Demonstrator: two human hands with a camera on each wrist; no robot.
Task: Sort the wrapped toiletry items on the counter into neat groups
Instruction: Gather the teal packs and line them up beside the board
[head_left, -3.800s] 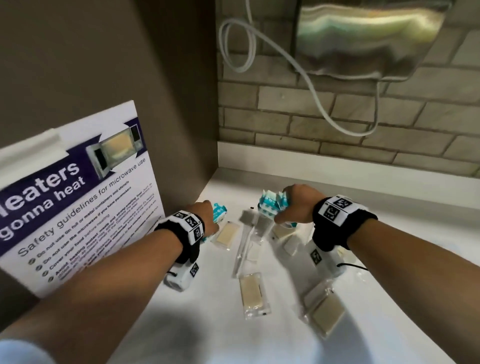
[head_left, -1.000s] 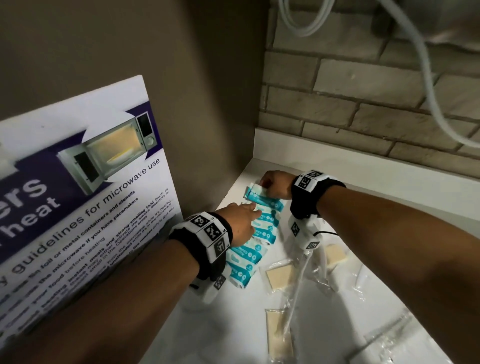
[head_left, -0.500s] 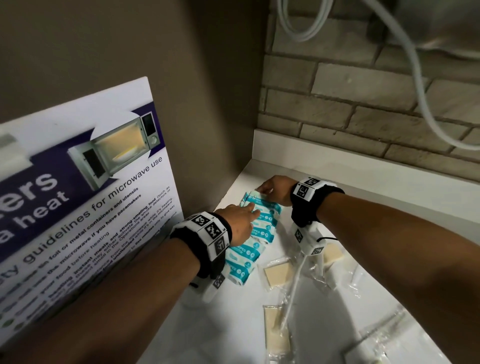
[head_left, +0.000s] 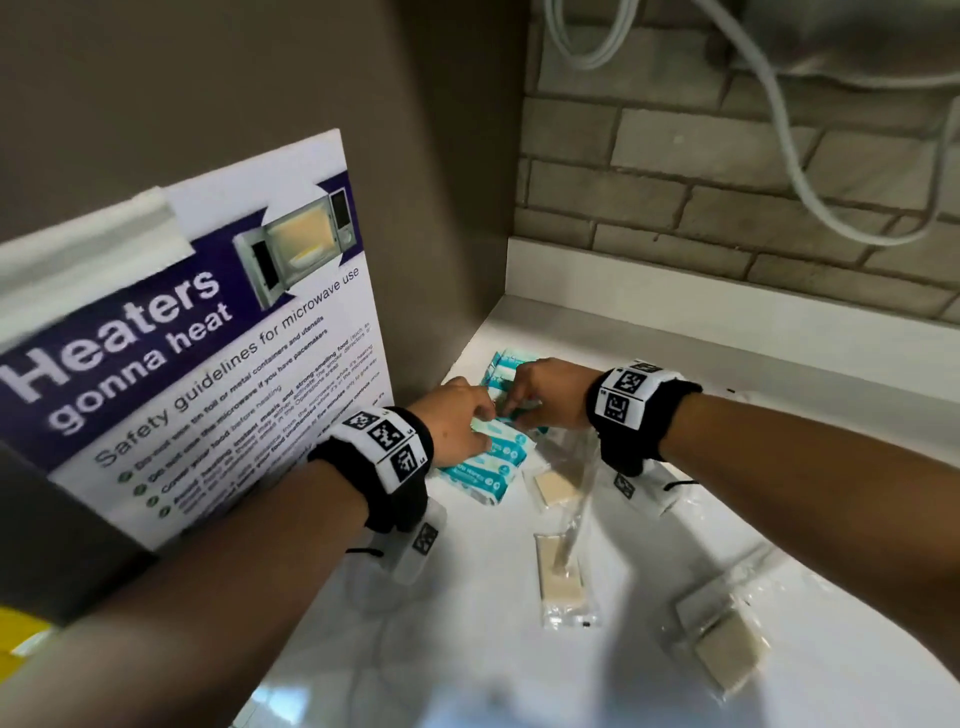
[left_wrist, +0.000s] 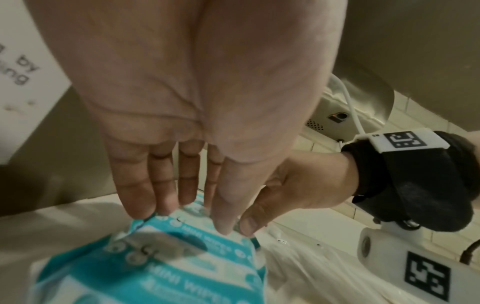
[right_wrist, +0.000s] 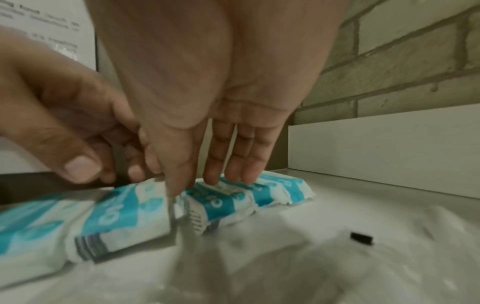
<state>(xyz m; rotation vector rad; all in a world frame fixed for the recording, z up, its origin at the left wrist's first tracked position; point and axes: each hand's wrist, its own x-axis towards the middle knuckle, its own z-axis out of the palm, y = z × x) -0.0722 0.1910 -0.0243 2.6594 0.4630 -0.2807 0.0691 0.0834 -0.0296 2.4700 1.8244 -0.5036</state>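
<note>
Several teal-and-white wipe packets (head_left: 493, 457) lie in a row at centre frame of the head view, on the white counter (head_left: 467, 649) against the brown wall. Left hand (head_left: 457, 421) has its fingers straight and together, tips resting on the packets. Right hand (head_left: 545, 395) likewise reaches down with straight fingers (right_wrist: 233, 164) touching the packets; neither hand is clamped on anything. Clear-wrapped beige bars (head_left: 563, 577) lie lower right of the row, one (head_left: 727, 649) well apart at lower right. Microwave safety poster (head_left: 197, 338) leans at left of frame.
</note>
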